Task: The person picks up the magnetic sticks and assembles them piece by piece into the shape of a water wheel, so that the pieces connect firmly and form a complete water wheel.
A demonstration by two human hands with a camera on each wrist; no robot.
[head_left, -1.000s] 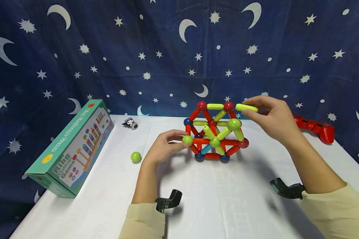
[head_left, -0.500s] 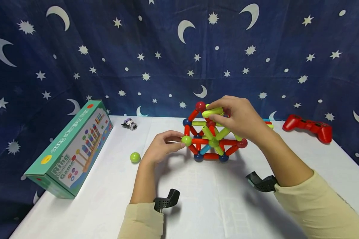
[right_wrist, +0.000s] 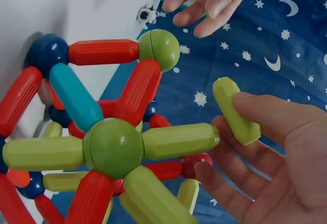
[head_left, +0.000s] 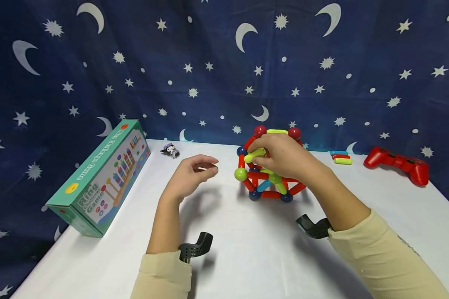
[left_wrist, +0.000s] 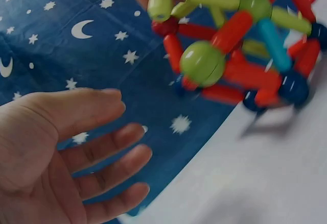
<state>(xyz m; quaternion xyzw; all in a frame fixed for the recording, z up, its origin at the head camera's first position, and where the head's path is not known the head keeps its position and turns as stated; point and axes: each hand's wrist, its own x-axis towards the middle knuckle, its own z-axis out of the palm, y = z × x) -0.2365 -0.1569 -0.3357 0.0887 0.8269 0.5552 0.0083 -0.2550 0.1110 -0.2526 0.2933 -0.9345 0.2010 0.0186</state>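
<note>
right hand [head_left: 284, 158] pinches a short lime-green plastic rod [right_wrist: 235, 110] between thumb and fingers, held at the upper left of the red, green and blue rod-and-ball frame [head_left: 269, 174] standing on the white bench [head_left: 247, 249]. left hand [head_left: 191, 174] hovers just beside the frame, grip relaxed, fingers loosely curled, holding nothing. rod looks light, stiff, smooth; best pinched mid-length, ends left free. frame likely shifts easily; steady it at a ball joint.

The head view looks forward and down over the white table [head_left: 247, 249] toward the starry backdrop [head_left: 209, 62]. Each wrist view sits close at its hand, facing the rod-and-ball frame [head_left: 269, 174] [left_wrist: 245, 55] [right_wrist: 102, 142], which all three views share.
</note>
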